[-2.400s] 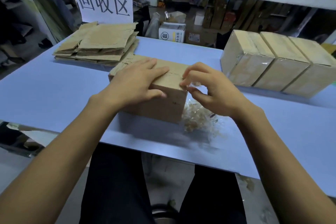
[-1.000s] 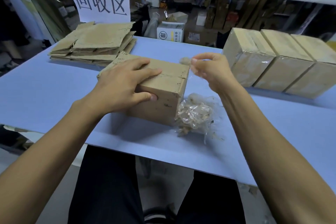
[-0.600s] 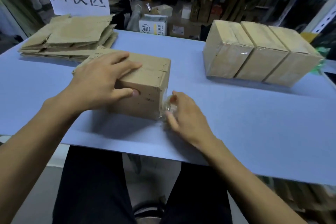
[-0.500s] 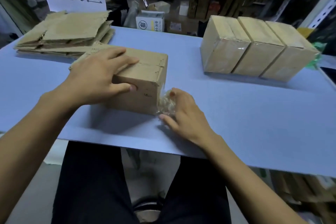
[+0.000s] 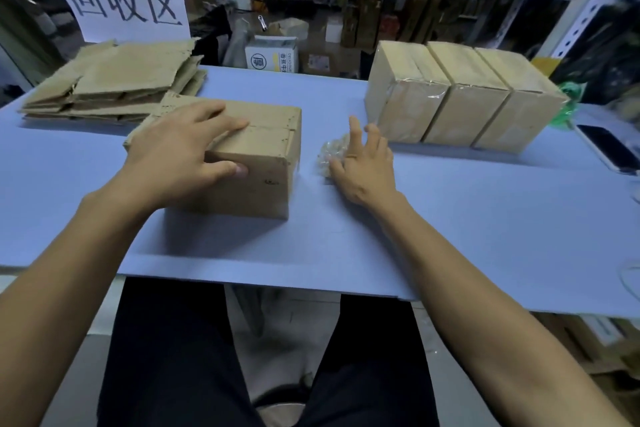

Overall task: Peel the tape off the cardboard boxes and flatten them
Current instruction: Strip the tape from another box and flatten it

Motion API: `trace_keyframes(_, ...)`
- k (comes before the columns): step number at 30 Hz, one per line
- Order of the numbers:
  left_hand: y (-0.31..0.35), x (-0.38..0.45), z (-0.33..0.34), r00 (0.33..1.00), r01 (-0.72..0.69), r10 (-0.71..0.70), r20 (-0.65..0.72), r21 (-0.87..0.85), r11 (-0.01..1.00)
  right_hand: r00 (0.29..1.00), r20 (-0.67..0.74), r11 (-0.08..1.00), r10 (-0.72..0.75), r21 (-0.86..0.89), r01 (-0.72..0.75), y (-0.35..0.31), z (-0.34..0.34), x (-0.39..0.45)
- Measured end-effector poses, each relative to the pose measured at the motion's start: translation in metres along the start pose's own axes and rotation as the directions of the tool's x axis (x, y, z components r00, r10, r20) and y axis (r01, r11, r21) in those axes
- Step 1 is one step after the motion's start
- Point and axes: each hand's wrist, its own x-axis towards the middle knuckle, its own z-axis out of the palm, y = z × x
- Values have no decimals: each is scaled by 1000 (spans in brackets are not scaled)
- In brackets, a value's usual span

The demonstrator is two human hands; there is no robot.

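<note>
Mid-tabletop, the tape wad (image 5: 331, 158) has been pushed aside.
The box (image 5: 254, 163) is gripped by the left hand (image 5: 180, 158); the right hand (image 5: 363, 166) is spread open, so flattening seems next.

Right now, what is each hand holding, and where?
Left hand grips the box at its top near edge. Right hand holds nothing, fingers spread beside the tape wad.
</note>
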Motion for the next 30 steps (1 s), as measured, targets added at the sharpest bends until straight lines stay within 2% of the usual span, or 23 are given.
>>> trace_keyframes(3, -1, 1, 1, 1000, -6, 6, -11, -5, 1000, 998, 33, 986, -43, 164, 37, -4, -3, 8)
trace_keyframes(5, -1, 3, 0, 1000, -13, 13, 5, 7, 1000, 999, -39, 935, -37, 350, 48, 0, -8, 2)
trace_keyframes(6, -2, 3, 0, 1000, -7, 7, 7, 1, 1000, 992, -121, 922, -26, 382, 71, 4, -10, -4)
trace_keyframes(9, -2, 3, 2, 1000, -5, 5, -15, 9, 1000, 907, -421, 964, -26, 228, 134, 14, -13, -12)
trace_keyframes(10, -1, 2, 2, 1000, -8, 9, -15, 12, 1000, 901, -432, 977, -39, 175, 125, 15, -14, -12)
trace_keyframes(14, 0, 0, 0, 1000, 0, 0, 6, 10, 1000, 972, -218, 992, -88, 72, 106, 13, -21, -12)
trace_keyframes(16, 1, -2, -1, 1000, 4, -4, 8, 19, 1000, 965, -257, 987, -55, 133, 92, 9, -28, -18)
trace_keyframes(19, 3, -4, -1, 1000, -3, 3, 5, 38, 999, 916, -399, 982, -51, 148, 119, -1, -36, -28)
trace_keyframes(21, 3, -5, -1, 1000, -22, 22, 0, 71, 997, 909, -415, 955, -43, 250, 159, -16, -40, -35)
trace_keyframes(23, 3, -4, -2, 999, -21, 19, 28, 87, 996, 957, -290, 862, -18, 481, 162, -36, -43, -42)
trace_keyframes(25, 4, -2, -9, 995, -29, 25, 95, 48, 998, 1000, 0, 718, 26, 696, -18, -58, -45, -48)
trace_keyframes(26, 4, 0, -15, 993, -34, 36, 108, -23, 999, 991, 127, 661, 40, 741, -121, -68, -44, -50)
trace_keyframes(27, 4, 0, -22, 996, -24, 33, 78, -114, 993, 977, 207, 646, 54, 739, -192, -75, -43, -51)
trace_keyframes(28, 1, 0, -28, 1000, -5, 2, -16, -195, 981, 966, 252, 651, 56, 725, -227, -82, -43, -50)
trace_keyframes(30, -19, 1, -34, 958, 166, -219, -186, -264, 950, 959, 279, 646, 56, 722, -248, -91, -44, -47)
